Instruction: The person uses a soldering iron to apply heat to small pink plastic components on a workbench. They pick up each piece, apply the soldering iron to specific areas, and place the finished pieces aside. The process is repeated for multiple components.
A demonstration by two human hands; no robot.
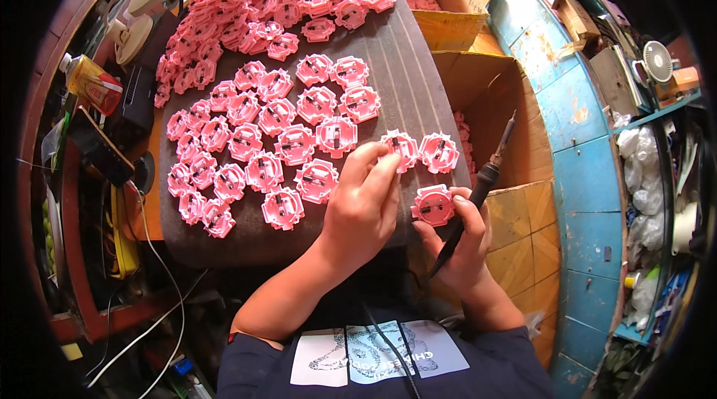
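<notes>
My right hand [464,246] is closed around a soldering iron [487,175], its metal tip pointing up and away to the right. Between that hand's thumb and forefinger is a pink plastic part [432,206] with small dark pieces on its face. My left hand [362,201] is pinched at the left edge of another pink part [402,151] near the table's right side; its fingertips partly cover that edge. Just right of it lies one more pink part [439,153]. Several similar parts [296,144] are spread in loose rows left of my left hand.
A big heap of pink parts [246,11] covers the far end of the dark table [403,63]. Cardboard boxes [523,115] holding pink parts stand along its right side. Beyond them are blue cabinets [590,175]. A bottle [93,85] and a pale cable [160,250] are at the left.
</notes>
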